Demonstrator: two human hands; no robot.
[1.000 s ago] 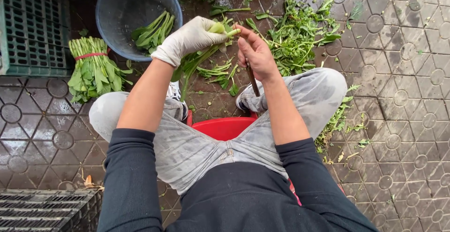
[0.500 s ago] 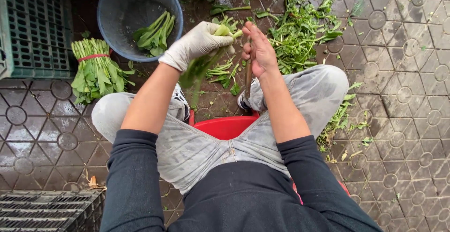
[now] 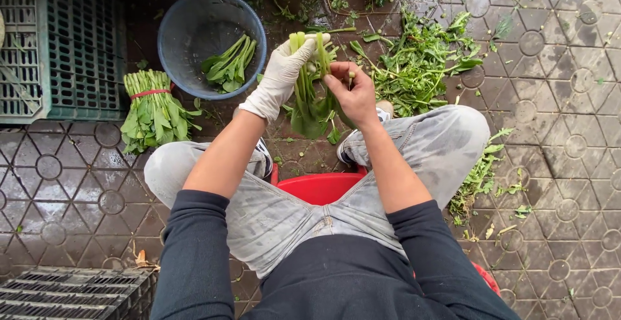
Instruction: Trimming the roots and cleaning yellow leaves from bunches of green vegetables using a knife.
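My gloved left hand (image 3: 282, 74) is wrapped around a bunch of greens (image 3: 310, 94), cut ends up, leaves hanging down, held just right of the blue basin (image 3: 173, 42); my bare right hand (image 3: 352, 90) pinches a stem at the bunch's right edge, fingers curled in. The basin holds a few trimmed stems (image 3: 229, 63), a tied bundle (image 3: 150, 110) with a red band lies just below-left of it, and a green crate (image 3: 58, 42) sits at its left. Loose scraps (image 3: 427, 61) are piled well right of the basin on wet tiles (image 3: 556, 100).
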